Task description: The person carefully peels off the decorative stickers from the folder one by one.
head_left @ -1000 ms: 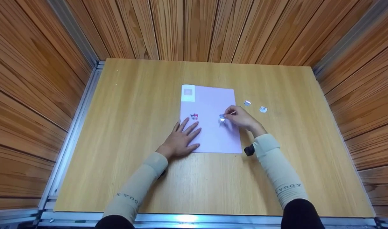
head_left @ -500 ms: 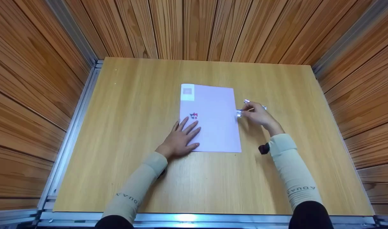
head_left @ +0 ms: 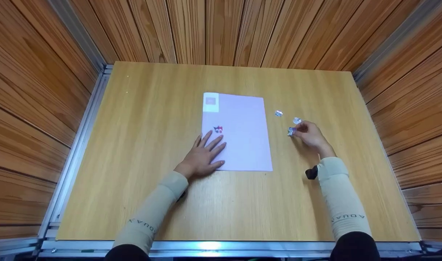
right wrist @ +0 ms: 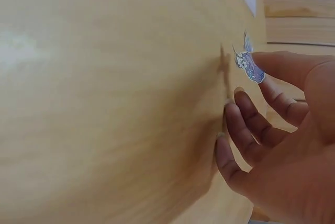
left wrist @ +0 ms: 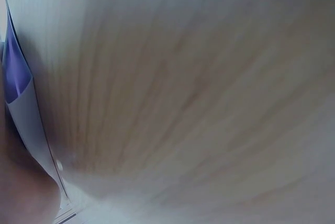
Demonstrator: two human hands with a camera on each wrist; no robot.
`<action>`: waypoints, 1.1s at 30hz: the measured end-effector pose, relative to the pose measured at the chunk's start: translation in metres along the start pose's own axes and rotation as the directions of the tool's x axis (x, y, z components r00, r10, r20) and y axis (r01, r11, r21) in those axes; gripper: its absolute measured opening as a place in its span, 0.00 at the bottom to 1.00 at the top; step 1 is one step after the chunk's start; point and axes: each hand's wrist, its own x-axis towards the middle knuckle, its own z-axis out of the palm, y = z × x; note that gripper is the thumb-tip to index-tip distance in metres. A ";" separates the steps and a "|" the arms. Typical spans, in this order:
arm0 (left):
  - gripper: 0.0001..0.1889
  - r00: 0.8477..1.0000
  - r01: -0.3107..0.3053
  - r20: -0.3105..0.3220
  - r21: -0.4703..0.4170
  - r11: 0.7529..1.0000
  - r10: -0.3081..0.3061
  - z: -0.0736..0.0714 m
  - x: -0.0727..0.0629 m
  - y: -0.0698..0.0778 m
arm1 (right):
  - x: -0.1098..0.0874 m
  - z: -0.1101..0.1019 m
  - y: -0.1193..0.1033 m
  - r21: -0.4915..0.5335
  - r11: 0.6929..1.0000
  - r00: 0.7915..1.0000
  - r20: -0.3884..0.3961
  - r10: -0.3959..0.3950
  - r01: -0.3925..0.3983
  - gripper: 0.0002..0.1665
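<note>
My left hand (head_left: 201, 157) lies with spread fingers on the lower left of a lilac folder or booklet (head_left: 244, 134). Just beyond its fingertips, a small dark-and-pink sticker (head_left: 218, 129) sits on the cover. To the right of the folder, my right hand (head_left: 313, 138) pinches a shiny sticker (head_left: 290, 131) between thumb and index finger. Seen from the right wrist, this sticker (right wrist: 250, 68) is purple and blue with a pale edge, held upright above the table. In the left wrist view, the folder's edge (left wrist: 32, 124) shows beside part of my hand.
Two more shiny stickers (head_left: 279, 113) lie on the wooden table (head_left: 152, 108) right of the folder, one close to my right fingertips. A white label (head_left: 210, 108) marks the folder's upper left corner. Wood-panelled walls (head_left: 221, 32) and a metal frame (head_left: 210, 245) surround the table.
My right hand has moved right, off the folder and over the bare table, still pinching the shiny sticker. My left hand has stayed in place on the folder.
</note>
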 end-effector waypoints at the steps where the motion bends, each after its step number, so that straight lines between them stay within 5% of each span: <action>1: 0.38 0.999 0.031 0.036 0.078 0.996 -0.034 0.011 0.007 -0.005 | 0.011 -0.005 0.017 -0.012 1.000 1.000 0.007 0.022 -0.022 0.20; 4: 0.38 0.997 0.055 0.053 0.091 0.994 -0.060 0.017 0.015 -0.005 | 0.035 -0.012 0.053 -0.042 0.998 0.999 0.013 0.047 -0.046 0.24; 7: 0.39 0.998 0.046 0.042 0.085 0.995 -0.050 0.023 0.016 -0.011 | 0.043 -0.009 0.065 -0.059 0.997 0.999 -0.026 0.045 -0.047 0.23; 17: 0.38 0.999 0.023 0.037 0.065 0.998 -0.025 0.020 0.013 -0.009 | 0.045 -0.001 0.064 -0.139 0.989 0.996 -0.082 0.042 -0.053 0.18; 33: 0.38 0.998 0.032 0.044 0.076 0.997 -0.035 0.024 0.012 -0.010 | 0.049 0.000 0.063 -0.090 0.986 0.987 -0.083 0.136 -0.144 0.25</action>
